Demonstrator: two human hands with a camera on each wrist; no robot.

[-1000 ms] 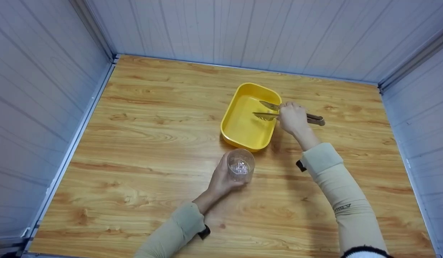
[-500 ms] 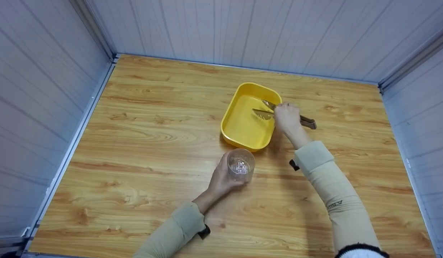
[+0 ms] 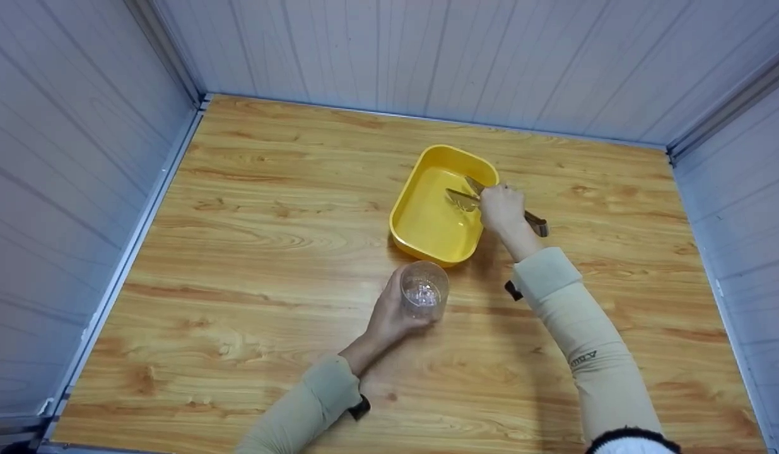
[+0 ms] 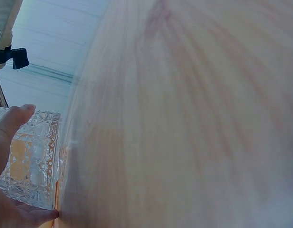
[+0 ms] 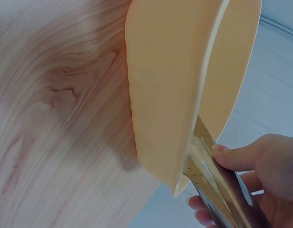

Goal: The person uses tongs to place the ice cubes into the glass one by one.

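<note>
My left hand [image 3: 384,320] grips a clear glass [image 3: 425,291] that stands upright on the table just in front of a yellow bin. In the left wrist view thumb and fingers wrap the patterned wall of the glass [image 4: 38,156]. Metal tongs [image 3: 463,200] are held in my right hand [image 3: 503,210] at the right rim of the yellow bin [image 3: 430,233]. Their two arms stand apart, with the tips inside the bin. The right wrist view shows the thumb on one arm of the tongs [image 5: 218,183] and fingers at the other.
The wood-grain table [image 3: 250,252] is bounded by a pale back wall [image 3: 402,57], a left wall [image 3: 67,157] and a right wall [image 3: 736,189]. A small bright glint shows on the bin's floor. Dark bands sit at both sleeve cuffs.
My right hand has moved left and slightly toward me with the tongs, whose handle end has swung toward me. My left hand and the glass stay in place.
</note>
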